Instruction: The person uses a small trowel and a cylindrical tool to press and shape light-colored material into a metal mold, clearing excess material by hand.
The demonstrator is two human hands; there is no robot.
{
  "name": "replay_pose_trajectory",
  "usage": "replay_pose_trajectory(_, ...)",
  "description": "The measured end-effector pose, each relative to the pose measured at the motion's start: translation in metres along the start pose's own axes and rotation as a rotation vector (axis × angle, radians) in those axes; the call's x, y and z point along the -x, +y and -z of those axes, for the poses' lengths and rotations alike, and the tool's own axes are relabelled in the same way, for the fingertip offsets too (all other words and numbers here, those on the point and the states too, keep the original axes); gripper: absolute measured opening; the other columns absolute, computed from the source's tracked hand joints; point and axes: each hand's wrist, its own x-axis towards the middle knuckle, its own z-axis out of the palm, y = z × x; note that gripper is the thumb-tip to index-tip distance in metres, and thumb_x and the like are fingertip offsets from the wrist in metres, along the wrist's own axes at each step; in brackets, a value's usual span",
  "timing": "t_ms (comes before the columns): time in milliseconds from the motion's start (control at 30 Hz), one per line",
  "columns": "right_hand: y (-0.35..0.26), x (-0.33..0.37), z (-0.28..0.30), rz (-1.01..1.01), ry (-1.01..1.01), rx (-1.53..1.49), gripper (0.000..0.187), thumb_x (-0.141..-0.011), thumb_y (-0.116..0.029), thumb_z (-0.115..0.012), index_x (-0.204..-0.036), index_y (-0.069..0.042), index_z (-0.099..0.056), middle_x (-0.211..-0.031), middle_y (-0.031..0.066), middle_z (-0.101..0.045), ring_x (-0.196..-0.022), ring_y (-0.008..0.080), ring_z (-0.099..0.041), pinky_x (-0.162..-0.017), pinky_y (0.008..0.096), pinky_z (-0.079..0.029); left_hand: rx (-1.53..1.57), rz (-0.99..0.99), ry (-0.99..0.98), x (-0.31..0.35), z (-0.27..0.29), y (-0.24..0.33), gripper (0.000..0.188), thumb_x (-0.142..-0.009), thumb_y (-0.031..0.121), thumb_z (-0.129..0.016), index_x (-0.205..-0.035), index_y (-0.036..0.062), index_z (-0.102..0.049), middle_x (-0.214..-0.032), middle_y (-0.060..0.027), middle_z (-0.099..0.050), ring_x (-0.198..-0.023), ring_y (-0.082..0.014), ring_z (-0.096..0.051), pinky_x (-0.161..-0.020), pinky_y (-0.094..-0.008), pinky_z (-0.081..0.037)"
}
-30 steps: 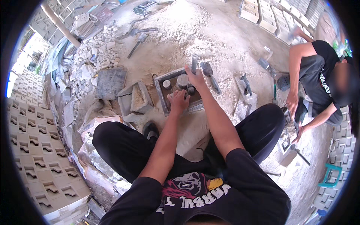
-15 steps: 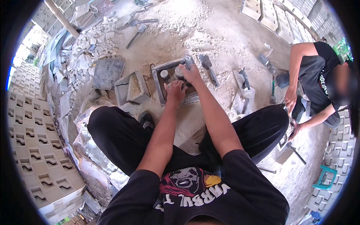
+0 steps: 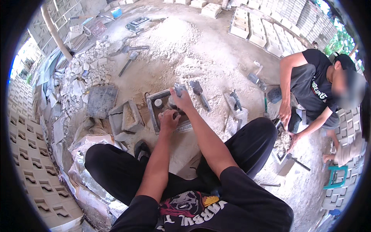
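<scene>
In front of me on the dusty ground sits a dark square mould frame, with a short pale round knob standing inside it. A second round piece shows between my hands. My left hand reaches over the near part of the frame, its fingers curled; what they hold is hidden. My right hand is closed on a grey metal-looking piece at the frame's far right corner. Just right of that hand lies a dark trowel.
Left of the frame are a broken box mould and a dark square plate. Pale powder is heaped beyond, with rubble to the left. At right a co-worker handles another mould. Patterned blocks are stacked at far left.
My view has shifted, so the ground sits lower and more to the left in the picture. Both hands stay at the mould frame, the right one still closed on the grey piece.
</scene>
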Motion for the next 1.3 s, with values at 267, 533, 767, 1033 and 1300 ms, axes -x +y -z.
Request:
replay_pose_trajectory(267,-0.042,0.006,0.000,0.023,0.072,0.007,0.065,-0.085,-0.059,-0.059,-0.071,0.004,-0.059,-0.061,0.0138,-0.059,-0.059,0.0239,-0.059,-0.060,0.0403,-0.046,0.250,0.010,0.119,-0.020,0.000,-0.025,0.026,-0.078,0.021,-0.068,-0.096,0.0031,-0.063,-0.101,-0.0136,-0.065,-0.099,-0.0291,-0.061,-0.085,-0.0407,-0.044)
replay_pose_trajectory(533,-0.032,-0.003,-0.014,0.056,0.231,0.147,0.069,-0.085,-0.061,-0.057,-0.069,0.006,-0.060,-0.059,0.0163,-0.060,-0.059,0.0251,-0.061,-0.059,0.0411,-0.046,0.496,0.187,0.210,-0.052,0.019,-0.006,0.026,-0.080,0.014,-0.062,-0.102,0.0006,-0.060,-0.097,-0.0171,-0.065,-0.093,-0.0312,-0.064,-0.083,-0.0384,-0.049)
replay_pose_trajectory(767,-0.007,-0.018,-0.018,0.121,0.341,0.134,0.057,-0.090,-0.049,-0.057,-0.076,0.006,-0.059,-0.064,0.0129,-0.059,-0.062,0.0255,-0.058,-0.061,0.0408,-0.044,0.555,0.223,0.339,-0.055,0.021,-0.018,0.019,-0.085,0.011,-0.058,-0.101,0.0027,-0.062,-0.090,-0.0137,-0.067,-0.086,-0.0242,-0.067,-0.077,-0.0347,-0.052)
replay_pose_trajectory(1033,-0.037,-0.009,-0.008,0.046,0.211,0.159,0.067,-0.085,-0.059,-0.057,-0.089,0.007,-0.063,-0.080,0.0214,-0.065,-0.074,0.0309,-0.062,-0.074,0.0422,-0.048,0.509,0.236,0.359,-0.059,0.038,-0.035,0.022,-0.084,0.012,-0.059,-0.104,0.0028,-0.062,-0.089,-0.0120,-0.067,-0.087,-0.0229,-0.066,-0.079,-0.0339,-0.051)
replay_pose_trajectory(1300,-0.108,-0.049,0.059,0.240,-0.481,0.663,0.077,-0.076,-0.077,-0.052,-0.073,0.000,-0.061,-0.065,0.0161,-0.061,-0.064,0.0289,-0.061,-0.063,0.0427,-0.048,0.874,0.036,-0.066,-0.075,0.043,-0.007,0.033,-0.082,0.013,-0.068,-0.110,-0.0003,-0.057,-0.094,-0.0051,-0.063,-0.087,-0.0126,-0.060,-0.077,-0.0277,-0.048)
